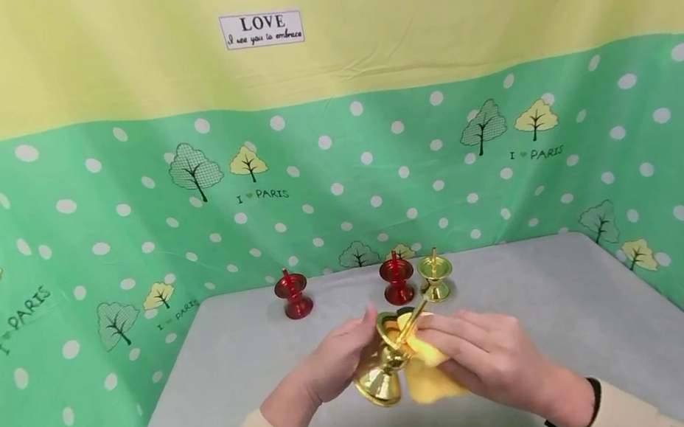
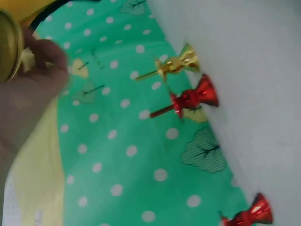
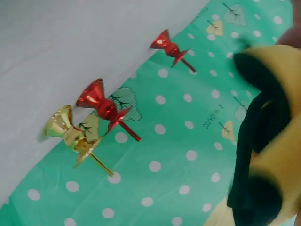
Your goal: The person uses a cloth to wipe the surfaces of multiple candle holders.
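Observation:
My left hand [image 1: 344, 353] holds a shiny gold candle holder [image 1: 379, 384], a flared base and a shallow dish with a spike. It is tilted, its base toward me and its spike pointing up to the right. My right hand [image 1: 495, 353] grips a yellow cloth [image 1: 435, 384] and presses it against the dish and spike. In the left wrist view the gold base [image 2: 8, 44] shows beside the left fingers. The right wrist view has the cloth [image 3: 282, 75] up close with a dark blurred part; the right fingers are mostly hidden there.
Along the back edge of the grey table [image 1: 221, 382] stand a red candle holder [image 1: 293, 296] at left, a second red candle holder [image 1: 397, 281] nearer the middle, and a gold candle holder [image 1: 436, 279] beside it. A green and yellow patterned curtain [image 1: 332, 148] surrounds the table.

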`<state>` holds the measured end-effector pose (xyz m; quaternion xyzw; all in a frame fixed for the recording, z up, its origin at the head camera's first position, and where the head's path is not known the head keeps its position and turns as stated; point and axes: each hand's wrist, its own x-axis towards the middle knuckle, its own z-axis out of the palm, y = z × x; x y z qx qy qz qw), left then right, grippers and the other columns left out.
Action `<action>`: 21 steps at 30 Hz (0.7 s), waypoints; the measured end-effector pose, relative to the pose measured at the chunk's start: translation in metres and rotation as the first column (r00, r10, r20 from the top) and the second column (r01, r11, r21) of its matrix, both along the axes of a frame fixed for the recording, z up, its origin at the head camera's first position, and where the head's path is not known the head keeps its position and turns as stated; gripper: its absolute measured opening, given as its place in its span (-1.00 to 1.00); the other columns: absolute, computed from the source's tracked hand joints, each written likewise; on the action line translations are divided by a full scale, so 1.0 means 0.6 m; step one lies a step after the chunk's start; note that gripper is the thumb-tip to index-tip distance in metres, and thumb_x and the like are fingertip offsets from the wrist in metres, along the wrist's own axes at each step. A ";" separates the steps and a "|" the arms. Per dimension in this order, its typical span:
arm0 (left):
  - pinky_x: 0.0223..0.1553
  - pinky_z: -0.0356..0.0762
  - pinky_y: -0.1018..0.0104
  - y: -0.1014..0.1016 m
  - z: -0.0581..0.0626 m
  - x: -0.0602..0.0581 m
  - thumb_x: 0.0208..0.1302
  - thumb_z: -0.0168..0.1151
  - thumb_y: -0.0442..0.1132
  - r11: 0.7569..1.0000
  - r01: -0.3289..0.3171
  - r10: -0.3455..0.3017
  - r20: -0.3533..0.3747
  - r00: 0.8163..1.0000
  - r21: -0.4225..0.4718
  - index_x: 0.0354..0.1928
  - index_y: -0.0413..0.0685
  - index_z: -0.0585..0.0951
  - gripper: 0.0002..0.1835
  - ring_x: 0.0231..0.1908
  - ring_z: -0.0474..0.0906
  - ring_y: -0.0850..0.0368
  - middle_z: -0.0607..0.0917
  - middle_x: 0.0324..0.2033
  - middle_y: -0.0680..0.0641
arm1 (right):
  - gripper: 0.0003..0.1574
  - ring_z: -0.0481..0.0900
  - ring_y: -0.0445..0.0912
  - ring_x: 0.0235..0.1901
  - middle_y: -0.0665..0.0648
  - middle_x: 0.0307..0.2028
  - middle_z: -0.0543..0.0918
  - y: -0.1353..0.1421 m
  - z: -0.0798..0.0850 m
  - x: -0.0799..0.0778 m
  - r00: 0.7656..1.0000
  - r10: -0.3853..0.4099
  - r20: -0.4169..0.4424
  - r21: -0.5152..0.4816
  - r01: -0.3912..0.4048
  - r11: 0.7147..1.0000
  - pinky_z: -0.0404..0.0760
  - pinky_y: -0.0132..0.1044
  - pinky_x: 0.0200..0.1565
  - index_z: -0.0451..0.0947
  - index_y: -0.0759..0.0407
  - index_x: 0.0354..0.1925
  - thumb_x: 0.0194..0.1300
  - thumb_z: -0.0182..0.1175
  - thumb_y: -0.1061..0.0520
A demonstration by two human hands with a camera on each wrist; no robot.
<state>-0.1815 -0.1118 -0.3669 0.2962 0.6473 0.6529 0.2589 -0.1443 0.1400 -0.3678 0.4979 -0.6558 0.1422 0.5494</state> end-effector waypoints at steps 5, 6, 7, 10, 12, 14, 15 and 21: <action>0.41 0.51 -0.04 0.017 -0.011 0.008 0.61 0.18 0.08 0.957 -0.282 0.261 -0.227 0.938 -0.067 0.44 -0.03 0.51 -0.46 0.19 0.67 0.03 0.77 0.16 -0.10 | -0.59 0.78 0.00 -0.44 0.17 -0.16 0.85 0.000 -0.015 -0.002 0.965 -0.262 0.007 -0.066 0.262 0.963 0.72 -0.20 -0.53 0.78 0.27 -0.09 0.66 0.12 0.02; 0.43 0.50 -0.12 0.019 -0.015 0.010 0.53 0.32 0.02 0.952 -0.297 0.260 -0.314 0.913 -0.074 0.53 0.02 0.43 -0.36 0.27 0.63 0.00 0.73 0.26 -0.09 | -0.58 0.78 0.01 -0.44 0.17 -0.18 0.85 0.000 -0.018 -0.004 0.950 -0.312 0.021 -0.074 0.313 0.947 0.72 -0.18 -0.54 0.78 0.27 -0.10 0.66 0.11 0.01; 0.44 0.49 -0.17 0.020 -0.020 0.012 0.42 0.45 -0.02 0.946 -0.313 0.250 -0.417 0.874 -0.088 0.58 0.02 0.36 -0.22 0.33 0.60 -0.03 0.69 0.33 -0.10 | -0.56 0.79 0.02 -0.43 0.16 -0.19 0.84 -0.001 -0.020 -0.005 0.933 -0.356 0.047 -0.079 0.359 0.930 0.72 -0.16 -0.55 0.78 0.27 -0.10 0.67 0.10 -0.01; 0.44 0.48 -0.17 0.023 -0.031 0.016 0.11 0.67 -0.05 0.913 -0.391 0.198 -0.712 0.674 -0.117 0.66 -0.02 0.26 0.12 0.40 0.56 -0.04 0.60 0.44 -0.07 | -0.48 0.84 0.04 -0.36 0.15 -0.19 0.85 -0.004 -0.023 -0.009 0.895 -0.418 0.157 -0.093 0.434 0.896 0.76 -0.10 -0.50 0.79 0.26 -0.07 0.68 0.06 -0.09; 0.42 0.51 -0.17 0.022 -0.035 0.016 0.06 0.69 -0.03 0.897 -0.427 0.177 -0.796 0.579 -0.111 0.67 -0.07 0.22 0.18 0.42 0.54 -0.06 0.55 0.49 -0.09 | -0.45 0.86 0.04 -0.30 0.14 -0.17 0.86 -0.007 -0.023 -0.011 0.884 -0.416 0.214 -0.100 0.444 0.891 0.78 -0.08 -0.46 0.79 0.23 -0.04 0.69 0.04 -0.14; 0.42 0.54 -0.08 0.017 -0.033 0.015 0.15 0.65 -0.05 0.901 -0.421 0.191 -0.782 0.593 -0.099 0.66 -0.08 0.26 0.10 0.40 0.56 -0.03 0.55 0.49 -0.09 | -0.45 0.87 0.03 -0.27 0.12 -0.14 0.86 -0.010 -0.021 -0.012 0.887 -0.389 0.249 -0.111 0.425 0.898 0.80 -0.08 -0.42 0.80 0.19 -0.01 0.69 0.05 -0.17; 0.42 0.54 0.02 0.013 -0.032 0.014 0.19 0.64 -0.07 0.913 -0.395 0.198 -0.739 0.644 -0.099 0.65 -0.06 0.27 0.05 0.38 0.57 0.03 0.57 0.48 -0.07 | -0.45 0.87 0.03 -0.25 0.11 -0.13 0.86 -0.011 -0.020 -0.012 0.895 -0.362 0.260 -0.120 0.402 0.908 0.80 -0.08 -0.40 0.80 0.17 0.00 0.68 0.07 -0.19; 0.40 0.51 0.37 -0.023 -0.020 0.004 0.46 0.37 -0.20 0.978 0.053 -0.036 -0.090 0.995 0.200 0.69 -0.16 0.13 -0.10 0.31 0.61 0.25 0.63 0.40 0.01 | -0.50 0.85 0.04 -0.11 0.18 -0.05 0.86 -0.009 -0.018 -0.016 0.943 -0.069 0.326 -0.203 0.141 0.969 0.77 -0.35 0.07 0.77 0.18 0.09 0.64 0.16 -0.17</action>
